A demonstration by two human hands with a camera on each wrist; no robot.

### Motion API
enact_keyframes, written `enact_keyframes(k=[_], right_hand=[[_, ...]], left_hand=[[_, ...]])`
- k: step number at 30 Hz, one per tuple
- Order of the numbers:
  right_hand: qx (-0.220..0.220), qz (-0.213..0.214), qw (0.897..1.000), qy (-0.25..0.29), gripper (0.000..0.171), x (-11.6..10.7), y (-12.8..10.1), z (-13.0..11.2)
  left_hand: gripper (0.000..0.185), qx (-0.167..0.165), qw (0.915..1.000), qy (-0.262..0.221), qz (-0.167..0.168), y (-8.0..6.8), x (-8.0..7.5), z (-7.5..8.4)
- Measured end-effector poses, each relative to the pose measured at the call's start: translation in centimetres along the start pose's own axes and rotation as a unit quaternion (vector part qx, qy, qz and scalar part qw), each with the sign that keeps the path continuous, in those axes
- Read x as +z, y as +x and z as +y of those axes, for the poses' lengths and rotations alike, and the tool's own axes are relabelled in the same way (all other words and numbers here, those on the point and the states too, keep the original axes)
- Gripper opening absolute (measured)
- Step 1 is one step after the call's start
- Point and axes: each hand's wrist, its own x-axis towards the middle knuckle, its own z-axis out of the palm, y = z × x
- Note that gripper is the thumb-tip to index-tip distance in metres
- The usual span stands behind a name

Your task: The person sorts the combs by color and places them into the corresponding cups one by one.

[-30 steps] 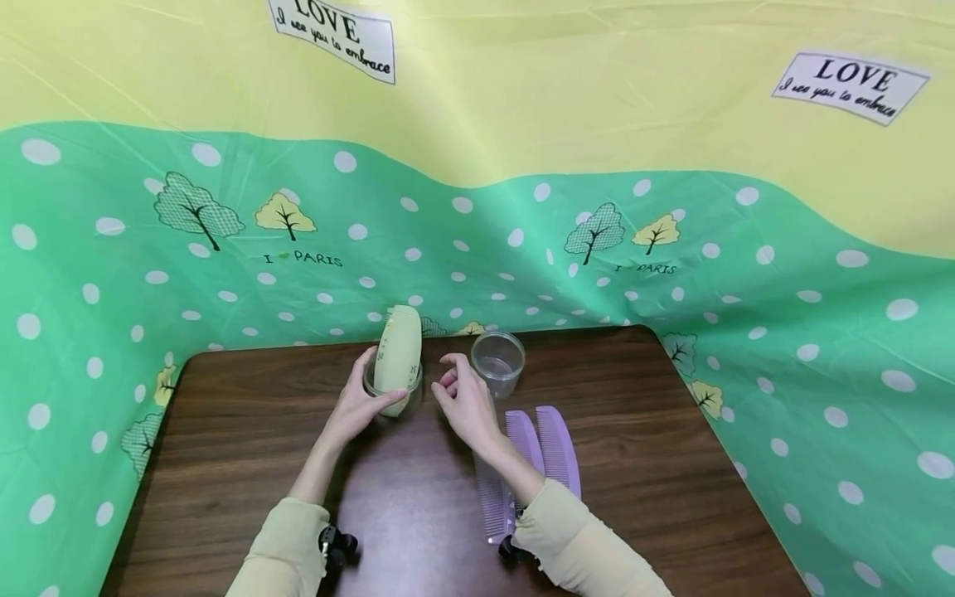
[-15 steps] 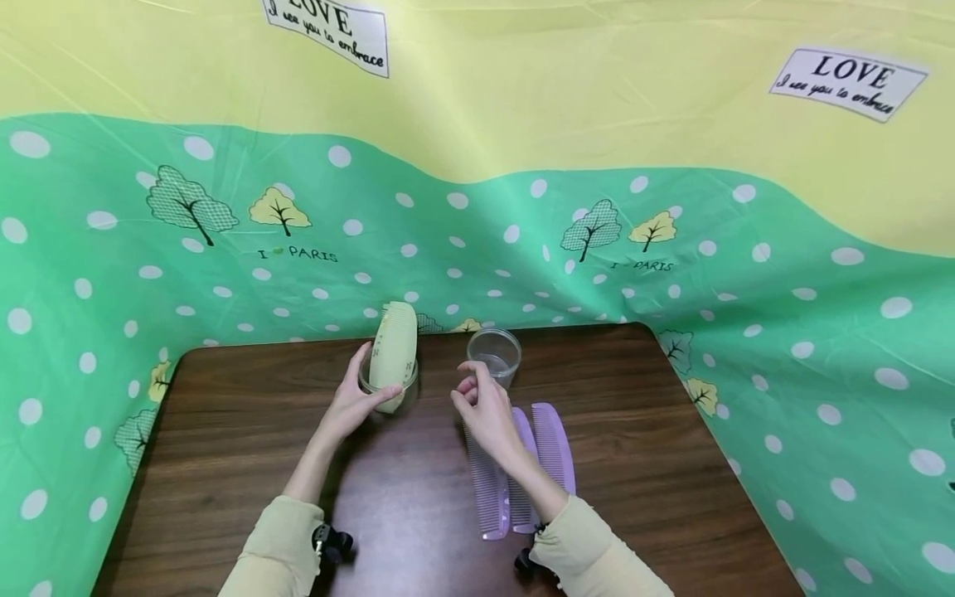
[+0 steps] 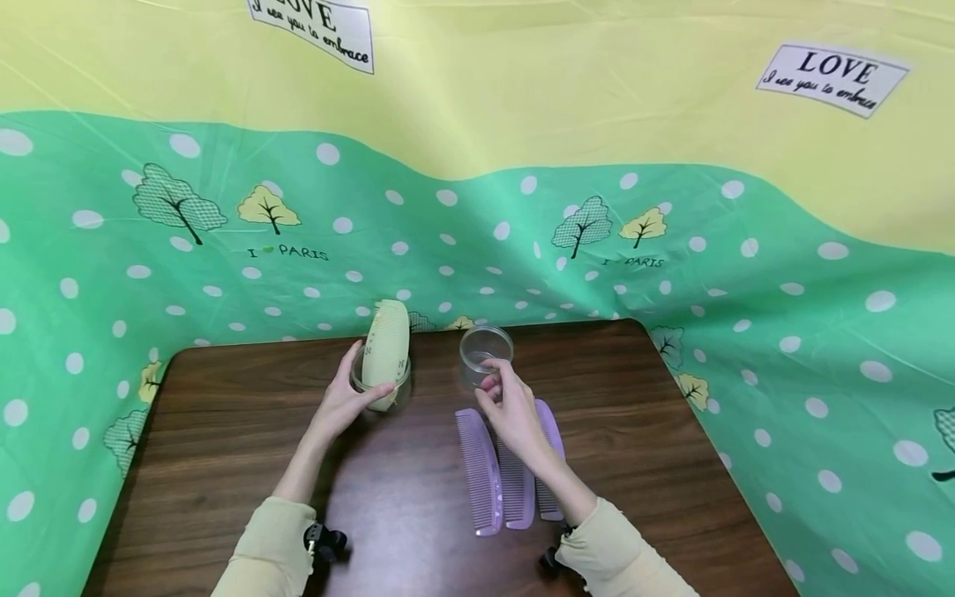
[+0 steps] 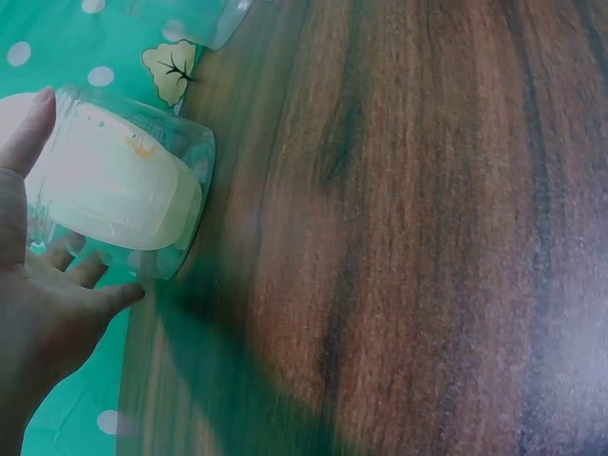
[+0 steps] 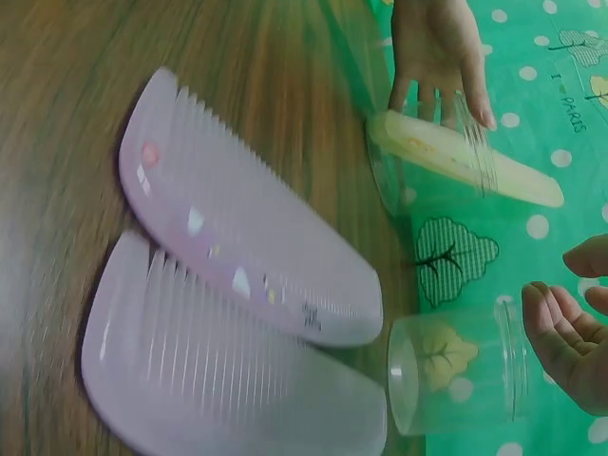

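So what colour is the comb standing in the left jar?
Pale yellow comb, clearest in the head view.

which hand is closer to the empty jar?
Right. The right hand reaches the empty jar with its fingers at its near side; the left hand holds the other jar, off to the left.
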Motion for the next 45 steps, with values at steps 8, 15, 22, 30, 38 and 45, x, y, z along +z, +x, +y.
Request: enact_keyframes(k=[8, 15, 22, 30, 38, 45], right_hand=[[-0.011, 0.009, 1.0, -0.024, 0.042, -1.5, -0.1, 1.1], [-0.012, 0.006, 0.999, -0.039, 0.04, -2.7, -0.3, 1.9], [-0.01, -0.01, 0.998, -0.054, 0.042, -3.8, -1.0, 3.1], [0.001, -0.022, 0.996, -0.084, 0.045, -5.1, -1.5, 4.5], [-0.004, -0.031, 0.994, -0.106, 0.044, -5.6, -1.8, 4.9], [0.014, -0.041, 0.991, -0.125, 0.047, -6.0, -1.9, 5.2]], left_hand=[[0.127, 0.056, 0.9965, 0.001, 0.063, -0.4, 0.1, 0.8], [0.104, 0.145, 0.9773, 0.034, 0.151, -1.1, 1.0, 2.7], [0.095, 0.221, 0.9565, 0.048, 0.184, -1.5, 2.9, 5.0], [0.081, 0.308, 0.9364, 0.07, 0.152, -1.0, 7.1, 7.3], [0.074, 0.321, 0.9381, 0.066, 0.112, -0.2, 10.0, 7.6], [0.073, 0.293, 0.9495, 0.066, 0.092, 0.1, 10.9, 7.2]])
